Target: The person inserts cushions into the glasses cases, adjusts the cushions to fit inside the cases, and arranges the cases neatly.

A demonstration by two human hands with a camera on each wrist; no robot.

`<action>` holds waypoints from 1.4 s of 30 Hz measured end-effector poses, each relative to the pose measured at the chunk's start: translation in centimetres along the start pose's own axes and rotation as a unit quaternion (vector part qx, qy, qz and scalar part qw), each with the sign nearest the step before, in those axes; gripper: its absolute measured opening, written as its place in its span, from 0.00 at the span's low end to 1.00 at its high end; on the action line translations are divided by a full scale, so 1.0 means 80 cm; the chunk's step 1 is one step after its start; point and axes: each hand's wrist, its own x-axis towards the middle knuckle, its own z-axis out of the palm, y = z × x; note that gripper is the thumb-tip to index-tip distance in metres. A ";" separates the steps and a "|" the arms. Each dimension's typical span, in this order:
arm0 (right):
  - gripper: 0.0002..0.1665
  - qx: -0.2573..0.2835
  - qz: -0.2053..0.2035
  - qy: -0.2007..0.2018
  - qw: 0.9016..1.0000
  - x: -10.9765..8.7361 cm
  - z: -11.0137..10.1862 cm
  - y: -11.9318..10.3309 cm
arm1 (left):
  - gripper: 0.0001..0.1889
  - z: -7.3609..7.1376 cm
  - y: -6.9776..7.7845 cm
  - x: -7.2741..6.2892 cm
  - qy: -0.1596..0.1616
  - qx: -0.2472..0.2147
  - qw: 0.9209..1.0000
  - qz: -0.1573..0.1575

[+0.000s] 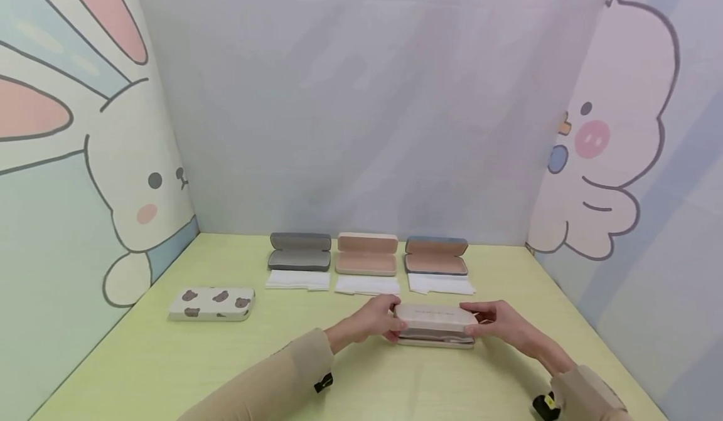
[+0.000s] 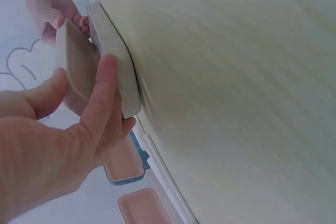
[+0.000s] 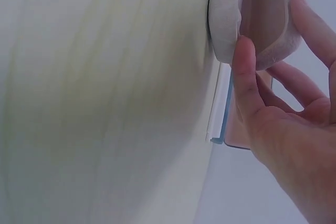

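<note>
A beige glasses case (image 1: 435, 316) sits on the table in front of the person, its lid partly raised and something greyish showing in the gap. At its left end the left hand (image 1: 375, 318) holds the case, with the thumb on the lid and a finger along the base in the left wrist view. The right hand (image 1: 504, 328) grips the right end. In the right wrist view its fingers (image 3: 245, 56) lie on both the base and the lid of the case (image 3: 226, 19). Most of the inside is hidden.
Behind stand three open glasses cases: grey (image 1: 299, 259), cream (image 1: 367, 264) and blue (image 1: 436, 264). Folded white cloths (image 1: 298, 280) lie before them. A closed case with a bear pattern (image 1: 212, 303) rests at the left of the yellow-green table (image 1: 141, 371). Printed curtains enclose the sides.
</note>
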 end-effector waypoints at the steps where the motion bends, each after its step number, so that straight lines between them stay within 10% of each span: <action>1: 0.38 -0.002 -0.001 0.002 1.000 0.000 0.000 -0.001 | 0.08 0.000 0.001 0.000 -0.001 0.000 1.000 0.000; 23: 0.44 -0.020 -0.008 0.024 0.999 0.001 0.007 -0.003 | 0.16 0.009 0.000 -0.002 0.033 0.173 0.984 0.032; 42: 0.43 -0.018 -0.007 0.016 1.000 0.000 0.007 -0.002 | 0.14 0.008 -0.004 -0.002 0.036 0.147 0.988 0.038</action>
